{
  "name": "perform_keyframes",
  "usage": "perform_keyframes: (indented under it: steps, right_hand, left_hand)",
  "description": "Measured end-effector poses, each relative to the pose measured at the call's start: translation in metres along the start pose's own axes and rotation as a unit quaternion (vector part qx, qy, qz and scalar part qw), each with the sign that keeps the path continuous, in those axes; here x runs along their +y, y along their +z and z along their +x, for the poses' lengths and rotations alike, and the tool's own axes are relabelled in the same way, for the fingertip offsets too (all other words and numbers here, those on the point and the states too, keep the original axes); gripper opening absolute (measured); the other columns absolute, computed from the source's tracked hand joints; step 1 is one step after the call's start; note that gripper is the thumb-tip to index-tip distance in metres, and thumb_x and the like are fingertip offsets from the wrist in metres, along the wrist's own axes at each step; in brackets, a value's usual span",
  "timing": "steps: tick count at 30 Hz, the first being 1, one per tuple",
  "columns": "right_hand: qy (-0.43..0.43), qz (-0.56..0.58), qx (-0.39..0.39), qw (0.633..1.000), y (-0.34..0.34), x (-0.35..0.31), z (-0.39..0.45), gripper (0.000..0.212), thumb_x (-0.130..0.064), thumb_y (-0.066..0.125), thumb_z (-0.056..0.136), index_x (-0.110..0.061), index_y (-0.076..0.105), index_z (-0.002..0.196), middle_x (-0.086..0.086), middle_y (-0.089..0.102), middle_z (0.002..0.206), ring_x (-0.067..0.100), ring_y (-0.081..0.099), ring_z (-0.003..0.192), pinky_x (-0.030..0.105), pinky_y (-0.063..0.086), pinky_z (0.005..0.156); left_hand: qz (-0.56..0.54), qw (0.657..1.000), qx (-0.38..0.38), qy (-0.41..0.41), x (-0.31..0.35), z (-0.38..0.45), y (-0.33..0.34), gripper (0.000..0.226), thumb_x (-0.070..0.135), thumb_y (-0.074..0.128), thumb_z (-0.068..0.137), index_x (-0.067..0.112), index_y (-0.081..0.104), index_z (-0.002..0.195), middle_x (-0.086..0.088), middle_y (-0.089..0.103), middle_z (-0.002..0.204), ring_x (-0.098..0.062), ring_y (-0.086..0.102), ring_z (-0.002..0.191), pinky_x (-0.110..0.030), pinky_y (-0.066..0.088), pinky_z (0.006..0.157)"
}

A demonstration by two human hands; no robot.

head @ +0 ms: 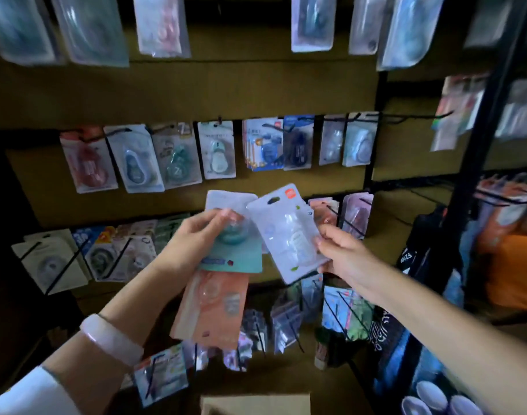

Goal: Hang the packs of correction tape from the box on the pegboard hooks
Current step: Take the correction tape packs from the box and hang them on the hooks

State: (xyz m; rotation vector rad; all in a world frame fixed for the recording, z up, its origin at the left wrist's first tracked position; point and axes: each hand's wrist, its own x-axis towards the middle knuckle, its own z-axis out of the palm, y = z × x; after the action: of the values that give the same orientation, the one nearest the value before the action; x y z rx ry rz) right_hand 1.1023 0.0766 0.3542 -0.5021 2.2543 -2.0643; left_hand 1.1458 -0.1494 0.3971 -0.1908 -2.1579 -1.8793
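I am holding several packs of correction tape in front of the pegboard (196, 85). My left hand (193, 238) is curling its grip around a small stack: a teal pack (241, 256) on top, its clear blister under my fingertips, a pale pack (223, 199) sticking up behind it, and an orange pack (214, 310) hanging down below my palm. A pale pink bangle (112, 339) is sitting on that wrist. My right hand (343, 253) is pinching a white pack (286, 232) by its right edge, thumb on the front and fingers behind, and is tilting it so that its hang hole points up and to the left. The white pack is overlapping the right edge of the teal one. Both hands are hovering before the third row of hooks, between a row of hanging packs (214, 151) above and more packs on black hooks (289, 327) below. The top flap of a cardboard box (256, 404) is showing at the bottom edge, just beneath my hands.
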Motion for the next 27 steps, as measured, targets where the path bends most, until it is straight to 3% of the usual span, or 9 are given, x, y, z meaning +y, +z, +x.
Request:
perform_keyframes:
  steps: [4,8,10,12,15,18,20,24,27]
  right_hand:
    - [-0.006,0.102,0.053,0.993,-0.031,-0.028,0.009,0.024,-0.006,0.036,0.099,-0.012,0.056,0.087,0.004,0.058,0.087,0.003,0.057,0.055,0.018,0.046,0.048]
    - [-0.002,0.080,0.142,0.987,-0.060,-0.035,0.015,0.021,-0.013,0.038,0.099,-0.007,0.056,0.109,0.008,0.058,0.102,0.012,0.054,0.072,0.018,0.047,0.052]
    - [-0.003,0.104,0.210,0.972,-0.073,-0.039,0.019,0.025,-0.016,0.040,0.099,-0.005,0.054,0.117,0.010,0.056,0.105,0.015,0.051,0.071,0.021,0.044,0.055]
    - [-0.014,0.143,0.253,0.957,-0.085,-0.046,0.022,0.021,-0.016,0.040,0.100,-0.007,0.055,0.112,0.009,0.057,0.098,0.015,0.049,0.068,0.022,0.042,0.057]
    - [-0.024,0.153,0.279,0.948,-0.101,-0.052,0.025,0.020,-0.018,0.040,0.100,-0.011,0.056,0.109,0.003,0.060,0.093,0.013,0.054,0.073,0.022,0.043,0.060]
    - [-0.035,0.143,0.295,0.944,-0.114,-0.053,0.028,0.019,-0.018,0.039,0.100,-0.012,0.056,0.106,0.002,0.060,0.091,0.012,0.052,0.070,0.022,0.044,0.061]
    - [-0.034,0.139,0.310,0.940,-0.122,-0.053,0.030,0.019,-0.017,0.038,0.100,-0.013,0.056,0.106,0.001,0.060,0.091,0.011,0.054,0.072,0.022,0.044,0.060]
    - [-0.027,0.121,0.329,0.936,-0.137,-0.053,0.037,0.019,-0.017,0.040,0.100,-0.011,0.057,0.107,0.000,0.059,0.087,0.012,0.053,0.068,0.022,0.045,0.059]
    - [-0.021,0.104,0.338,0.935,-0.144,-0.054,0.044,0.017,-0.017,0.041,0.099,-0.013,0.056,0.106,0.001,0.058,0.084,0.013,0.049,0.062,0.022,0.044,0.056]
  left_hand:
    - [-0.023,0.998,0.041,0.033,0.032,0.024,0.014,0.023,0.009,0.051,0.091,0.020,0.065,0.077,0.001,0.064,0.085,-0.019,0.059,0.081,-0.031,0.048,0.070]
    - [0.042,0.997,-0.003,0.058,0.040,0.038,0.026,0.024,0.009,0.050,0.093,0.025,0.066,0.084,0.005,0.063,0.092,-0.016,0.058,0.078,-0.022,0.050,0.058]
    - [0.035,0.997,-0.017,0.066,0.043,0.042,0.035,0.023,0.009,0.050,0.093,0.025,0.066,0.088,0.009,0.062,0.094,-0.015,0.058,0.081,-0.028,0.051,0.065]
    - [0.026,0.997,-0.022,0.062,0.044,0.047,0.043,0.023,0.011,0.050,0.093,0.027,0.066,0.089,0.011,0.061,0.095,-0.013,0.059,0.082,-0.031,0.052,0.070]
    - [0.045,0.997,-0.021,0.067,0.040,0.056,0.052,0.021,0.017,0.053,0.093,0.031,0.067,0.090,0.004,0.060,0.104,-0.019,0.061,0.089,-0.036,0.055,0.070]
    - [0.019,0.998,-0.002,0.062,0.031,0.062,0.055,0.018,0.017,0.053,0.092,0.028,0.068,0.093,-0.006,0.058,0.113,-0.020,0.061,0.090,-0.023,0.055,0.055]
    - [0.007,0.999,0.007,0.048,0.022,0.064,0.059,0.018,0.017,0.053,0.092,0.027,0.069,0.092,-0.011,0.058,0.117,-0.021,0.062,0.089,-0.022,0.055,0.053]
    - [-0.014,1.000,-0.022,0.005,0.005,0.066,0.075,0.027,0.017,0.055,0.091,0.035,0.072,0.082,-0.014,0.055,0.120,-0.031,0.063,0.096,-0.041,0.058,0.067]
    - [0.014,0.999,-0.041,0.008,0.002,0.068,0.087,0.025,0.018,0.055,0.091,0.036,0.071,0.085,-0.011,0.053,0.122,-0.026,0.061,0.097,-0.029,0.057,0.058]
